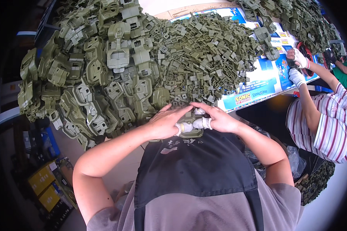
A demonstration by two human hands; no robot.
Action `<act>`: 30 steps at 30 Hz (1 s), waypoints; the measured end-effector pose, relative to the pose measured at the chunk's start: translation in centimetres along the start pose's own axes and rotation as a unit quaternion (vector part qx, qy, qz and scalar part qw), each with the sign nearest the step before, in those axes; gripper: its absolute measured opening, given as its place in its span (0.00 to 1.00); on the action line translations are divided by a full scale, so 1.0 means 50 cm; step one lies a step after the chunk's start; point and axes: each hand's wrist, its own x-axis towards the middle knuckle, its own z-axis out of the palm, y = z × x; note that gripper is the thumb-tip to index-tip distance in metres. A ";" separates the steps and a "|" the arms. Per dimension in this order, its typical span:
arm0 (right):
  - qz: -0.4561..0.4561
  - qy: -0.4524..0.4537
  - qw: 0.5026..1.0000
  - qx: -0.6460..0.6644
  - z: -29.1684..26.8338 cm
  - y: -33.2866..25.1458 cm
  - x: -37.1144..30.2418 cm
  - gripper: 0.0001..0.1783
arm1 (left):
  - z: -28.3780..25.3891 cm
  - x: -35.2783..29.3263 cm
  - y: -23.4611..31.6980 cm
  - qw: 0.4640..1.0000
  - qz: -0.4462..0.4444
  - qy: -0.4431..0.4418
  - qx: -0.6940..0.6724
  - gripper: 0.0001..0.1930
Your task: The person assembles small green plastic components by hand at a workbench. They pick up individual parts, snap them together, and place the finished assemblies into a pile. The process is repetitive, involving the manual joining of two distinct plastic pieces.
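Just in front of my black apron, an olive-green moulded plastic part (pixel 191 133) is between my two hands, mostly covered by my fingers. My left hand (pixel 162 124) grips it from the left, with a white finger cover on the thumb. From the right, my right hand (pixel 219 120) grips it too, and white covers show on its thumb and a finger. The fingertips of both hands nearly meet on the far side. Right beyond them begins a heap of small olive-green plastic pieces (pixel 204 54).
Large green plastic shells (pixel 119 57) are piled on the left. Printed blue-and-white sheets (pixel 254 94) cover the table at right. A co-worker in a striped shirt (pixel 322 123) works there with white gloves (pixel 298 75). Yellow boxes (pixel 42 181) stand low at left, clear plastic bags (pixel 295 158) at right.
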 end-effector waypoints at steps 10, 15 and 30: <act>-0.057 0.053 0.996 0.054 0.043 0.020 0.006 0.35 | 0.003 0.008 0.011 0.998 -0.048 -0.029 0.007 0.36; -0.062 0.063 0.987 0.136 -0.039 -0.009 -0.010 0.38 | -0.118 -0.019 0.050 0.992 0.001 0.115 0.054 0.46; -0.124 0.016 0.948 -0.293 0.021 -0.152 0.035 0.41 | 0.056 -0.066 0.004 0.911 -0.026 0.253 -0.324 0.34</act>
